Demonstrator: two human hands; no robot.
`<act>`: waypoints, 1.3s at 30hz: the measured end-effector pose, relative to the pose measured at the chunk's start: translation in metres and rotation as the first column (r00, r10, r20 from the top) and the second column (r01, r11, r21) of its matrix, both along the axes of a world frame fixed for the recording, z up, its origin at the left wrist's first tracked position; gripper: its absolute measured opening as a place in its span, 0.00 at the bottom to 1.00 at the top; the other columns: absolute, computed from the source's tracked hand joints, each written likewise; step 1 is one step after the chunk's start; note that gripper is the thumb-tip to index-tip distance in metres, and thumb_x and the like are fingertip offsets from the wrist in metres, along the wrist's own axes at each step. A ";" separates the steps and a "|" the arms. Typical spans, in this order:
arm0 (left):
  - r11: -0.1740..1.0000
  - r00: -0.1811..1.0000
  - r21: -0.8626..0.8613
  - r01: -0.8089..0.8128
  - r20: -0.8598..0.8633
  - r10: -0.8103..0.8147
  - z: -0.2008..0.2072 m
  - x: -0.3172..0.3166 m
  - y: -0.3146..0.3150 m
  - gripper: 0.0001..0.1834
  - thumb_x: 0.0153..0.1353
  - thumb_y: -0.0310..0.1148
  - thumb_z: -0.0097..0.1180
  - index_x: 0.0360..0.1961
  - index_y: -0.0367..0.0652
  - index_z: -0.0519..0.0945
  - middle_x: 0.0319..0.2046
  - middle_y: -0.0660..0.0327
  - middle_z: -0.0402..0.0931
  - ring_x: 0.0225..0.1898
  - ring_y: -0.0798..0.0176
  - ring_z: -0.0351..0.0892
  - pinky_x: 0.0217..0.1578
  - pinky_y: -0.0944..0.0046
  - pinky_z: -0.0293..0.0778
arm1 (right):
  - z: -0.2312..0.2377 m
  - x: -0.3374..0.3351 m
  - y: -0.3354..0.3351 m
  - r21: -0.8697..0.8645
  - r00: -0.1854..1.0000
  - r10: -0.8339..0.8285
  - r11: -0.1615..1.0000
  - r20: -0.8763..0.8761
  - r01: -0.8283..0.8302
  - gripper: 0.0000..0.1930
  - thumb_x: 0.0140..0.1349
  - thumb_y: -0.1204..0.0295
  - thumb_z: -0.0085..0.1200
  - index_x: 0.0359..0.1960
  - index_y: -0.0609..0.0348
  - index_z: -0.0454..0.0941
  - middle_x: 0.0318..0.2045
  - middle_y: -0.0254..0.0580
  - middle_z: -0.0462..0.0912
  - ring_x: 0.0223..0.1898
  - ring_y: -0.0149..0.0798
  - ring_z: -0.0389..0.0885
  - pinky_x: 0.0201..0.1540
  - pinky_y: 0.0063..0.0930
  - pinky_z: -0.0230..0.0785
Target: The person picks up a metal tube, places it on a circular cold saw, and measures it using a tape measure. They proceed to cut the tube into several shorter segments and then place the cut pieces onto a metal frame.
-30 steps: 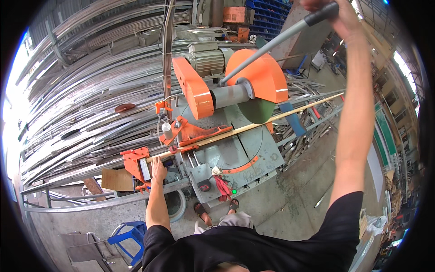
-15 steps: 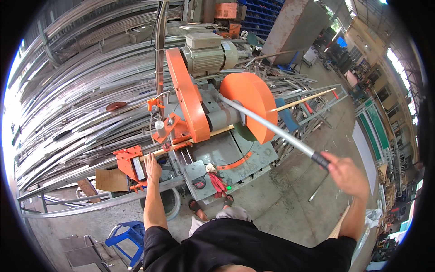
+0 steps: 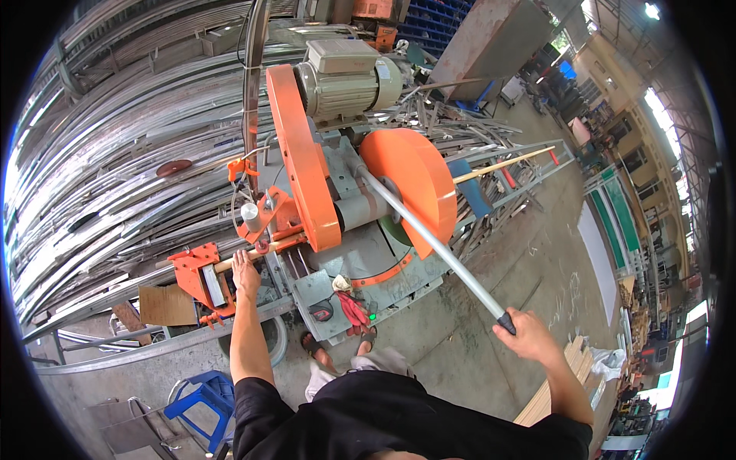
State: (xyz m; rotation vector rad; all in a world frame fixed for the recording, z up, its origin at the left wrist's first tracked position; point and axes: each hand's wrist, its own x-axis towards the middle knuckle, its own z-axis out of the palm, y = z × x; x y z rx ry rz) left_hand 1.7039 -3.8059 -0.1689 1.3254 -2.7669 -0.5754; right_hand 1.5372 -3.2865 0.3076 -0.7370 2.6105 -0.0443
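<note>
An orange cut-off saw stands before me, with a round blade guard point(image 3: 410, 180), a long belt cover point(image 3: 295, 146) and a grey motor point(image 3: 341, 80). My right hand point(image 3: 530, 337) is closed around the black-gripped end of its silver lever point(image 3: 460, 268). To the left, my left hand point(image 3: 245, 277) holds a tan, wood-coloured bar point(image 3: 502, 165), fingers over it beside the orange vise point(image 3: 201, 276). The bar runs under the saw head and comes out on the right. The guard hides most of the blade; a dark green part of it point(image 3: 393, 228) shows below.
Red gloves point(image 3: 354, 308) and a tape measure point(image 3: 322, 310) lie on the saw table's front. Long metal profiles point(image 3: 107, 176) fill the left and back. A blue stool point(image 3: 203, 406) stands at lower left. Wooden boards point(image 3: 560, 376) lie at lower right, beside my right forearm.
My right hand has brought the lever down and toward me, and the blade guard has tipped lower with it. My left hand stays at the bar. The whole view has shifted slightly.
</note>
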 end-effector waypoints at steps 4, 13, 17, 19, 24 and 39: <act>1.000 1.000 -0.010 0.001 0.002 -0.001 -0.012 0.009 -0.008 0.39 0.53 0.26 0.55 0.68 0.32 0.58 0.70 0.45 0.54 0.73 0.47 0.48 0.72 0.54 0.47 | -0.008 -0.001 -0.002 -0.051 1.000 0.025 0.998 -0.005 -0.025 0.17 0.61 0.60 0.56 0.30 0.65 0.73 0.17 0.57 0.76 0.25 0.62 0.78 0.32 0.53 0.69; 0.999 0.999 0.040 0.036 -0.005 -0.036 -0.009 0.011 -0.015 0.40 0.51 0.24 0.54 0.68 0.34 0.58 0.70 0.46 0.54 0.73 0.47 0.49 0.71 0.55 0.48 | -0.009 0.001 0.001 -0.099 1.000 0.001 0.995 -0.014 -0.002 0.16 0.60 0.61 0.57 0.27 0.64 0.73 0.16 0.56 0.76 0.23 0.60 0.78 0.30 0.49 0.69; 0.996 0.998 0.066 0.062 -0.032 -0.060 0.001 0.010 -0.009 0.40 0.51 0.20 0.50 0.68 0.35 0.58 0.70 0.46 0.54 0.73 0.47 0.48 0.71 0.53 0.47 | -0.020 0.001 0.010 -0.121 1.000 -0.007 0.993 0.000 0.007 0.17 0.60 0.60 0.57 0.26 0.63 0.74 0.16 0.55 0.76 0.23 0.59 0.78 0.29 0.48 0.69; 0.995 0.996 0.073 0.064 -0.059 -0.060 0.001 0.014 -0.010 0.40 0.50 0.18 0.48 0.69 0.35 0.58 0.70 0.46 0.53 0.73 0.47 0.48 0.71 0.52 0.46 | -0.025 0.002 0.013 -0.124 1.000 -0.019 0.992 0.011 0.020 0.17 0.60 0.60 0.57 0.26 0.63 0.74 0.16 0.55 0.76 0.23 0.59 0.79 0.29 0.48 0.69; 0.996 0.994 0.038 0.076 -0.087 -0.072 0.001 0.021 -0.010 0.41 0.50 0.17 0.47 0.69 0.35 0.56 0.70 0.46 0.53 0.73 0.47 0.47 0.71 0.50 0.45 | -0.044 0.007 0.020 -0.124 0.999 -0.048 0.991 0.009 0.049 0.17 0.60 0.58 0.58 0.26 0.61 0.74 0.17 0.54 0.77 0.24 0.58 0.79 0.29 0.47 0.70; 0.995 0.996 0.055 0.084 -0.007 -0.084 0.009 0.018 -0.005 0.40 0.54 0.22 0.47 0.70 0.35 0.54 0.72 0.48 0.51 0.74 0.51 0.45 0.71 0.52 0.47 | -0.101 0.017 0.034 -0.051 0.997 -0.030 0.998 -0.072 0.026 0.21 0.61 0.52 0.56 0.30 0.61 0.75 0.20 0.57 0.79 0.26 0.62 0.80 0.32 0.53 0.70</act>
